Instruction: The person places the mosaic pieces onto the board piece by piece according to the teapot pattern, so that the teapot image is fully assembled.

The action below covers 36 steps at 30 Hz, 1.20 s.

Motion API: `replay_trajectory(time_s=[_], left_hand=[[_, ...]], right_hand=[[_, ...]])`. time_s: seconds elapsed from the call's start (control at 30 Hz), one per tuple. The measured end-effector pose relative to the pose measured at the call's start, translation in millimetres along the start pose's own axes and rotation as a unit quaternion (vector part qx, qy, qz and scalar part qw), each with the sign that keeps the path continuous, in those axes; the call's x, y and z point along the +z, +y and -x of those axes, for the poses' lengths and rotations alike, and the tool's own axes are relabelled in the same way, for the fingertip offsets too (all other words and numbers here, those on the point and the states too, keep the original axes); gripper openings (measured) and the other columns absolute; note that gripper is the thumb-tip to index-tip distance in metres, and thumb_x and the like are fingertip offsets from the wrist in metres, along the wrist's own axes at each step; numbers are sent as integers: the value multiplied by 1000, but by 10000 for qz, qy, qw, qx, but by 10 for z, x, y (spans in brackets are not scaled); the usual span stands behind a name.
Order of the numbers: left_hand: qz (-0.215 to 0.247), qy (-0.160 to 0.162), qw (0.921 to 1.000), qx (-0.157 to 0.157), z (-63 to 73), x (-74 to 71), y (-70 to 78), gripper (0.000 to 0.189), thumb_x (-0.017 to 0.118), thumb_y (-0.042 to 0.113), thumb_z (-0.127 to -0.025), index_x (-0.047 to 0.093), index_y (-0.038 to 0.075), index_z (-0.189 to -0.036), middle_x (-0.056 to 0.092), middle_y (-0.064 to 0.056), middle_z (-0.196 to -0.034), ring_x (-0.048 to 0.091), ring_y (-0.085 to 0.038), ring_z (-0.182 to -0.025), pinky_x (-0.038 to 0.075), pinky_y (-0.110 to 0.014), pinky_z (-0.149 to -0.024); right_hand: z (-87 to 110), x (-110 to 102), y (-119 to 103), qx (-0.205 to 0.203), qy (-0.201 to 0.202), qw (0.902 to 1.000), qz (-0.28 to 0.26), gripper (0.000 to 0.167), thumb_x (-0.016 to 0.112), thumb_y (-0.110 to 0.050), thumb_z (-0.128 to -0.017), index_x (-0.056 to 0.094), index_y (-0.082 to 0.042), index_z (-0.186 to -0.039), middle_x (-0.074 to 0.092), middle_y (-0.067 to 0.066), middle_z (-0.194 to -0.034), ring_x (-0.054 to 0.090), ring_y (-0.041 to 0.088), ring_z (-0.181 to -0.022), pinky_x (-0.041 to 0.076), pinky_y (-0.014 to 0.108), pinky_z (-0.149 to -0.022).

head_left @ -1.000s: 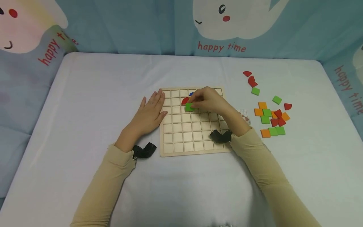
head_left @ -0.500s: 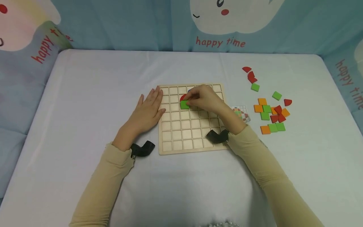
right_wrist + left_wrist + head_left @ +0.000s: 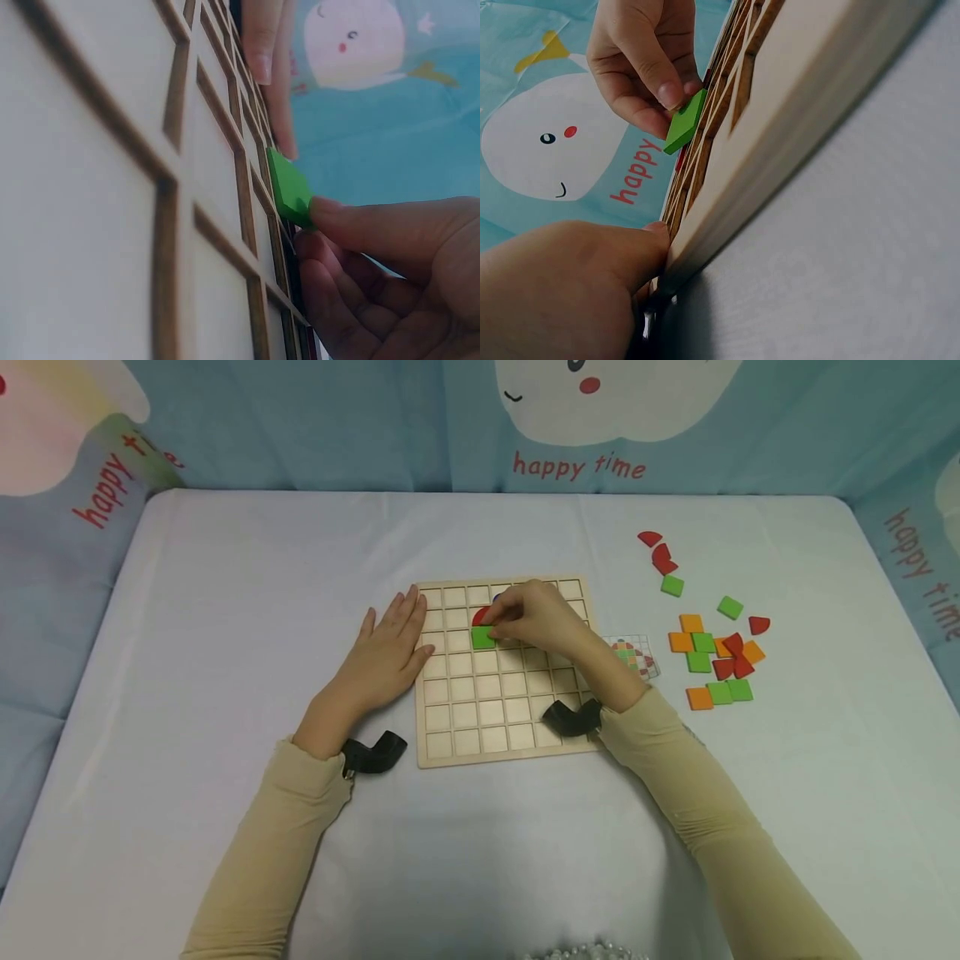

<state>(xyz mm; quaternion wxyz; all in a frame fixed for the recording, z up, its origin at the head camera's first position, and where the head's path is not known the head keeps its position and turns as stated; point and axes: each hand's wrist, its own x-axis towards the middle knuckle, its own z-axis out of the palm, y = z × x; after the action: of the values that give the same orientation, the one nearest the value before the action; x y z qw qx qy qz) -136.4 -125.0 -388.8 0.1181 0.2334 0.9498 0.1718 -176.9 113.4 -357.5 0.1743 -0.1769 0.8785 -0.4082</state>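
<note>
A green square tile (image 3: pixel 482 637) is pinched between the thumb and fingers of my right hand (image 3: pixel 542 620), low over the wooden grid board (image 3: pixel 480 714). In the right wrist view the tile (image 3: pixel 289 187) is tilted, one edge close to the grid ridges. Just behind it on the board lies a red quarter-round piece (image 3: pixel 480 616); a bit of blue shows beside my right fingers, mostly hidden. My left hand (image 3: pixel 382 652) lies flat, fingers straight, its fingertips and thumb at the board's left edge.
Right of the board, partly under my right wrist, lies a printed pattern card (image 3: pixel 636 656). Farther right are loose orange tiles (image 3: pixel 700 698), green tiles (image 3: pixel 731 607) and red quarter-round pieces (image 3: pixel 759 625). A beaded item (image 3: pixel 588 952) shows at the bottom edge.
My right hand has moved the green tile slightly left across the board, into line below the red piece. My left hand stays at the board's edge. The head view has shifted a little.
</note>
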Motion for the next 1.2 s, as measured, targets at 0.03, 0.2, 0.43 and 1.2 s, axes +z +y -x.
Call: replay_trajectory(time_s=[0.03, 0.2, 0.43, 1.2], left_hand=[[-3, -1, 10000, 2, 1, -2, 1, 63, 31, 31, -104, 1, 0, -150, -5, -13, -157, -5, -27, -144, -4, -52, -112], [2, -2, 10000, -5, 7, -7, 7, 63, 31, 31, -104, 2, 0, -150, -5, -13, -157, -5, -27, -144, -4, -52, -112], [73, 46, 9999, 81, -54, 50, 18, 64, 31, 32, -103, 1, 0, -150, -5, -13, -157, -4, -28, -144, -4, -52, -111], [178, 113, 9997, 125, 7, 36, -31, 63, 30, 32, -104, 1, -1, -150, -5, -13, -157, -4, -29, -143, -5, -53, -111]], right_hand=[[1, 0, -2, 17, -1, 10000, -20, 9, 73, -3, -81, 73, -3, -90, 68, 10, -97, 62, 21, -87, 48, 32, -76], [-3, 1, -8, -3, -9, 10000, -61, 9, 74, -3, -80, 73, -1, -89, 67, 10, -96, 63, 19, -84, 48, 30, -75], [64, -75, 38, -105, -36, 9996, -244, 6, 72, -2, -82, 72, -1, -88, 68, 9, -91, 63, 18, -78, 48, 27, -70], [1019, -866, 621, 1094, 1557, 9817, 46, 20, 72, -16, -85, 71, -2, -98, 68, -4, -84, 59, 9, -74, 46, 20, -60]])
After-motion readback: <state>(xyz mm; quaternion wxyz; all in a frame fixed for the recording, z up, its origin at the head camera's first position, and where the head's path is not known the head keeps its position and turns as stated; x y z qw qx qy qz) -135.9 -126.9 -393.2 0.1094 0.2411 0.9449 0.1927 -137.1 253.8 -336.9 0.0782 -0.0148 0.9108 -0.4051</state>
